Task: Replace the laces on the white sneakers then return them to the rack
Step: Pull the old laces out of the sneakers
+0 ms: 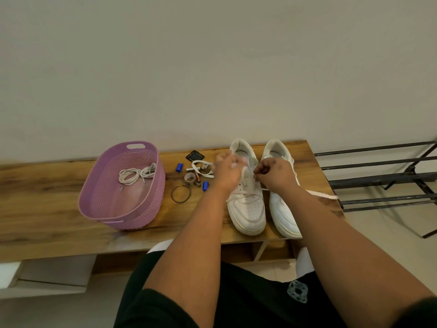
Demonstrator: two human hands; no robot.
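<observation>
On the tabletop point(59, 204), lace ends were pinched above the left sneaker point(247, 204) by the right hand point(274, 172) and, though blurred, the left hand point(228, 170); an eyelet could be skipped if tension were lost.

A wooden bench point(47, 209) stands against a plain beige wall point(212, 67).

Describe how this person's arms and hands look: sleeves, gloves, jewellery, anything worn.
Both forearms are bare up to the elbow, with no gloves, watch or bracelet visible. The left hand is motion-blurred, so rings cannot be ruled out; the right hand shows none. A dark sleeve edge shows at the lower right. Black shorts carry a grey logo.
</observation>
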